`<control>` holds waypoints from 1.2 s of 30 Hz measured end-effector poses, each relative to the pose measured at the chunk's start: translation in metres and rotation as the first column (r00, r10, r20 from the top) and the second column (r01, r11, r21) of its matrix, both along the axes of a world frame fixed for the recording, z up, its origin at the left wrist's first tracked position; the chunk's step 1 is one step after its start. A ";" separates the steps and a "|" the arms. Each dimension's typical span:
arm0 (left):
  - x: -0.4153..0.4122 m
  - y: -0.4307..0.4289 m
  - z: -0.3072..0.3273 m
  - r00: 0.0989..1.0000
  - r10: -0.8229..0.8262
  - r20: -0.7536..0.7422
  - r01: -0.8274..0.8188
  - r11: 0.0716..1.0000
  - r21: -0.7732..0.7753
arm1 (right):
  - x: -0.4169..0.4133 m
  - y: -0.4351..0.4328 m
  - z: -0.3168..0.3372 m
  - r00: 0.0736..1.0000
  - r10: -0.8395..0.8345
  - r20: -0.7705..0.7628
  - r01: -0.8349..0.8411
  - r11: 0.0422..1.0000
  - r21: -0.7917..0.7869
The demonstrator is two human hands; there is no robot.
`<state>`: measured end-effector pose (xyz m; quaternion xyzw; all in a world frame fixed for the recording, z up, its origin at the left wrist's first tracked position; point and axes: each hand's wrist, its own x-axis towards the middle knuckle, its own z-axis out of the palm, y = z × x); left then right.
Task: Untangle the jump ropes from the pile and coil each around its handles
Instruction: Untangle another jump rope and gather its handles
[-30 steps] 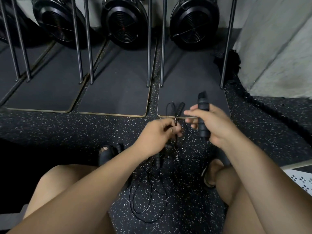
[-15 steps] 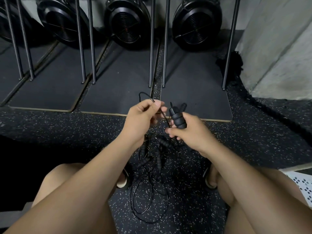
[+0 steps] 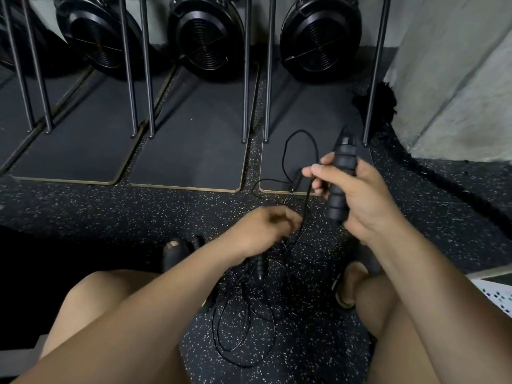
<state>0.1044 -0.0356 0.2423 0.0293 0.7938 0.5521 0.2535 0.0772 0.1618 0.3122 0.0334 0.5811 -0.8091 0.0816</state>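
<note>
Right thumb and forefinger (image 3: 318,171) are pressed together on the thin black cord (image 3: 308,195), and the other fingers of the right hand (image 3: 360,195) are wrapped round a ribbed black handle (image 3: 341,184), held nearly upright with its cap end pointing away from the body. Just left of the handle and a bit lower, the left hand (image 3: 263,228) is pretty blurry, but its fingers are curled in tight and the cord runs straight down into them, so it looks pinched there. A loop of cord arcs up left of the handle, over a dark mat (image 3: 304,106). Below the handle, between the knees, the jump rope pile (image 3: 243,322) lies on the speckled floor (image 3: 138,212), with a second handle (image 3: 260,267) poking out of it.
</note>
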 end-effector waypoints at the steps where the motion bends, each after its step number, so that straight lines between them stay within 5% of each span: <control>1: 0.003 0.002 -0.005 0.999 -0.050 -0.016 0.050 0.999 -0.006 | -0.002 0.002 0.000 1.000 -0.017 0.007 0.018 0.999 -0.027; 9: 0.008 0.015 -0.011 0.956 -0.142 -0.256 0.115 0.986 -0.119 | -0.008 0.004 -0.009 0.998 -0.031 0.059 0.033 0.998 -0.048; 14: 0.003 0.003 0.006 0.947 0.008 -0.320 -0.031 0.997 -0.068 | -0.009 0.002 -0.026 0.987 -0.012 0.163 -0.035 0.957 0.287; 24: -0.010 -0.019 0.043 0.909 0.377 -0.179 -0.285 0.873 0.395 | 0.000 -0.024 -0.051 0.943 0.289 0.164 -0.331 0.780 0.531; 33: -0.019 -0.035 0.045 0.846 0.531 -0.042 -0.434 0.734 0.523 | 0.001 -0.039 -0.067 0.951 0.294 0.098 -0.260 0.584 0.769; 36: -0.024 -0.038 0.041 0.781 0.624 -0.028 -0.536 0.692 0.484 | 0.004 -0.040 -0.063 0.947 0.312 0.073 -0.257 0.602 0.756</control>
